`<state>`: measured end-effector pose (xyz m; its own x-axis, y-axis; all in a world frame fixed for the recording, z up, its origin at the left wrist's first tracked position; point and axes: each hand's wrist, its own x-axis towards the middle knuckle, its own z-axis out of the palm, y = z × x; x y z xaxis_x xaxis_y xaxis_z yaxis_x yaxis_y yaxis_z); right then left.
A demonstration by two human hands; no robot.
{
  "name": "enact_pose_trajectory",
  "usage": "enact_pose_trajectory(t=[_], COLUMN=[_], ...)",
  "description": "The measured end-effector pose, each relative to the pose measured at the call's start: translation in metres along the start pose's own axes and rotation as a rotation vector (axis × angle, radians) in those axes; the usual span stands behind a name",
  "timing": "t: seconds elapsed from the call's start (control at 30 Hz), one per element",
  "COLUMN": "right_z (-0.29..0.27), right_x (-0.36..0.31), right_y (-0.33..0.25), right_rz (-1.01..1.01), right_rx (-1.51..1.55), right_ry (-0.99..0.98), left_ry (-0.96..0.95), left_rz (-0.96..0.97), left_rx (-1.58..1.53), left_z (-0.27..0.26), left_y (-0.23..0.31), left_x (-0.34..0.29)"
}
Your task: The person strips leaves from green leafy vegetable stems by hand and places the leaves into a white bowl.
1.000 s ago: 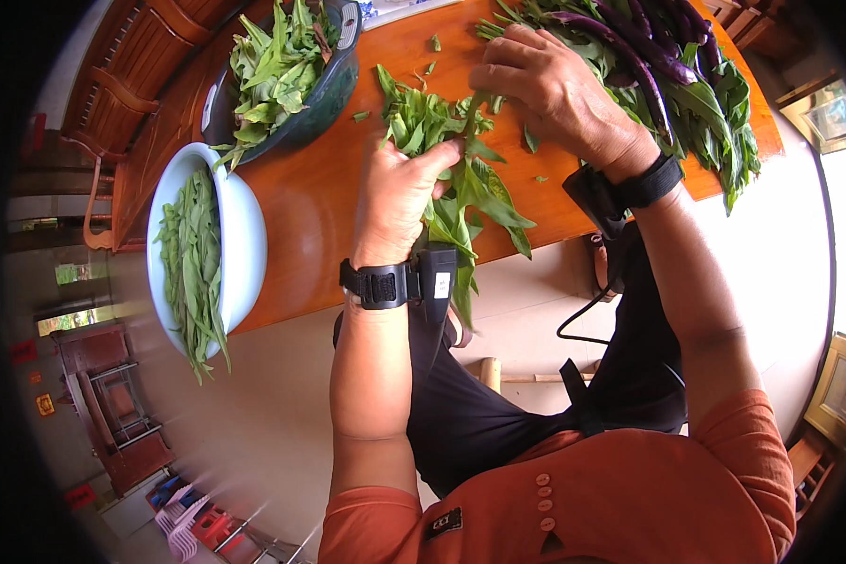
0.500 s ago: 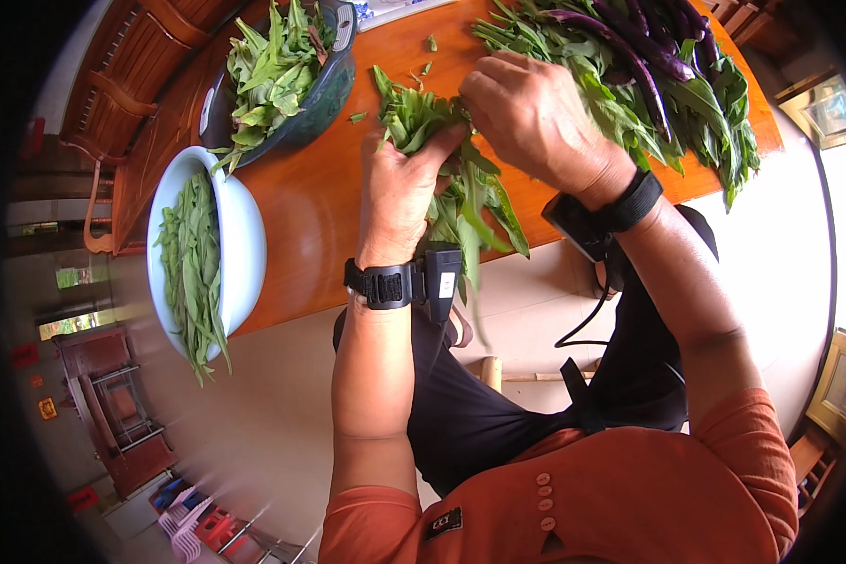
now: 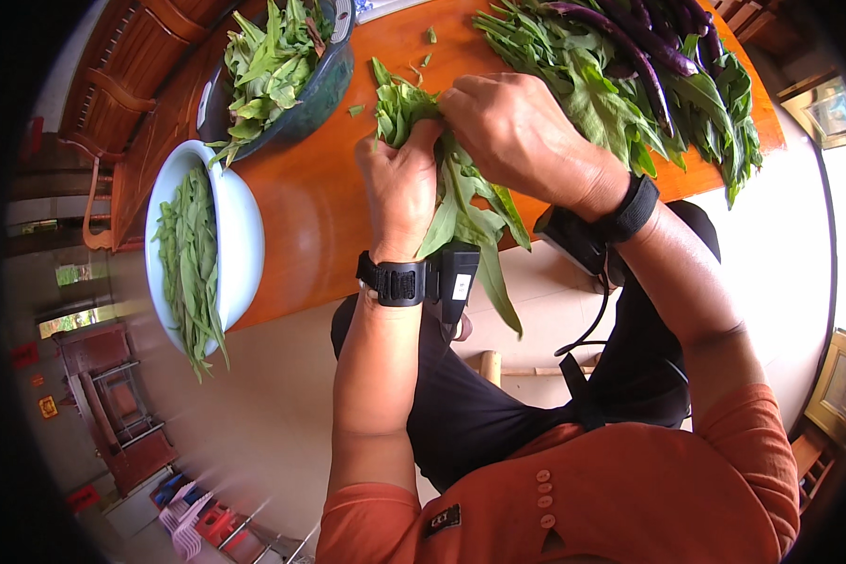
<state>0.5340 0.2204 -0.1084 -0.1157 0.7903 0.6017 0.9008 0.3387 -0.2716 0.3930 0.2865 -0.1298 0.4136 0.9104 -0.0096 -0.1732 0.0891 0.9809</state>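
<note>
Head view: looked down on an orange-brown counter (image 3: 301, 249), stretching rightward from a light-blue bowl (image 3: 242, 240).
Left grip (image 3: 398, 188): closed around a bunch of leafy greens (image 3: 465, 211), to the right of the light-blue bowl, with the thumb uppermost.
Right grip (image 3: 526, 136): curled against the same bunch, farther right of the light-blue bowl than the left grip; hid its fingertips, so cannot tell whether pinched on a leaf.
Bunch of leafy greens: stuck up past the left thumb and dangled below, right of the light-blue bowl, with one long leaf reaching beyond the counter's near edge.
Light-blue bowl: held long green leaves (image 3: 190, 254), with tips drooping over the near rim.
Dark basin (image 3: 324, 105): sat just behind the light-blue bowl and a little right, heaped with loose leaves (image 3: 271, 70), some yellowish.
Pile of greens (image 3: 592, 94): lay well to the right of the light-blue bowl, with purple eggplants (image 3: 650, 56) on top.
Leaf scraps (image 3: 355, 110): lay scattered behind and right of the light-blue bowl.
Wooden chair (image 3: 146, 75): stood behind the light-blue bowl, slightly left.
</note>
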Motion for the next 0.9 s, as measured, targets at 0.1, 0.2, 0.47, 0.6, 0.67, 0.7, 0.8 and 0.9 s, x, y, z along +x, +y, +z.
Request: enact_pose_trajectory(t=[0.1, 0.2, 0.47, 0.6, 0.67, 0.7, 0.8, 0.9], right_z=[0.003, -0.002, -0.022, -0.023, -0.007, -0.003, -0.002, 0.005], right_x=[0.0, 0.002, -0.004, -0.001, 0.006, 0.005, -0.003, -0.007], right_y=[-0.005, -0.003, -0.005, 0.015, 0.01, 0.009, 0.01, -0.003], right_rz=[0.04, 0.027, 0.07, 0.316, 0.183, 0.117, 0.091, 0.268], right_rx=[-0.02, -0.022, 0.117, 0.142, 0.18, 0.204, 0.127, 0.279], right_ry=[-0.028, -0.098, -0.506, -0.054, 0.154, 0.26, 0.016, -0.219], left_ry=[0.045, 0.054, 0.168, 0.032, 0.017, 0.016, 0.026, -0.005], left_rz=[0.119, 0.108, -0.03, -0.107, -0.163, -0.162, -0.159, -0.093], left_rx=[0.018, 0.035, -0.069, -0.076, -0.169, -0.168, -0.199, -0.222], left_z=[0.001, 0.005, -0.047, -0.039, -0.032, -0.03, -0.028, -0.031], left_y=[-0.005, -0.004, 0.008, 0.014, 0.017, 0.017, 0.018, 0.016], left_x=[-0.002, -0.004, 0.027, 0.021, 0.016, 0.016, 0.015, 0.017])
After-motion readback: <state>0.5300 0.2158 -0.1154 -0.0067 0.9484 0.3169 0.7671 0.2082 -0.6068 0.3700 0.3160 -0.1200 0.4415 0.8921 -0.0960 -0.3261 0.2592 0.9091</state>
